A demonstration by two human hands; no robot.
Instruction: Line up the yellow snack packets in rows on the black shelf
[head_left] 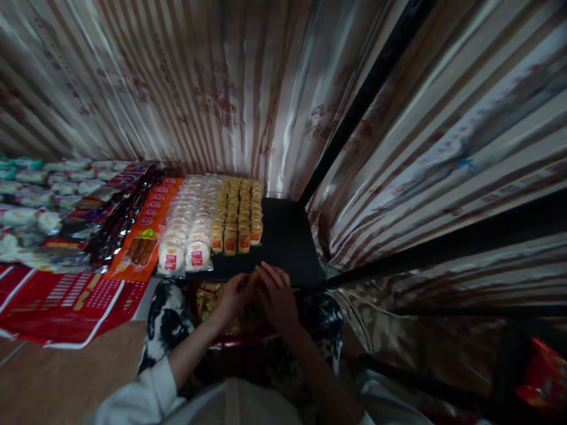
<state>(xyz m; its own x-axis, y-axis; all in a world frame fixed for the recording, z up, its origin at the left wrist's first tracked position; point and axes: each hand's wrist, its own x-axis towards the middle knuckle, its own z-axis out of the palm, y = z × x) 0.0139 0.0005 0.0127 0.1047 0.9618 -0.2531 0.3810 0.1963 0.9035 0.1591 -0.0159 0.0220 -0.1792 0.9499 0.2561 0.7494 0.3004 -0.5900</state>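
Over my lap my left hand [234, 296] and my right hand [279, 295] come together, fingers closed around a small brownish item [251, 284]. The dim light and my fingers hide most of it, so its kind is unclear. Beneath the hands, between my knees, an opened bag holds gold-wrapped packets [207, 300]; its red edge [234, 341] shows below my wrists. Just beyond stand rows of yellow wrapped snacks [237, 218] with red labels, on a black surface [283, 236]. To their left lie rows of round white wrapped cakes [188, 236].
Left of the cakes lie an orange snack packet [146, 230], dark shiny packets [117, 206] and many white wrapped pieces [53, 189]. A red printed bag [75, 301] hangs at the front edge. Striped curtain [221, 88] and a black pole [354, 112] border the back and right.
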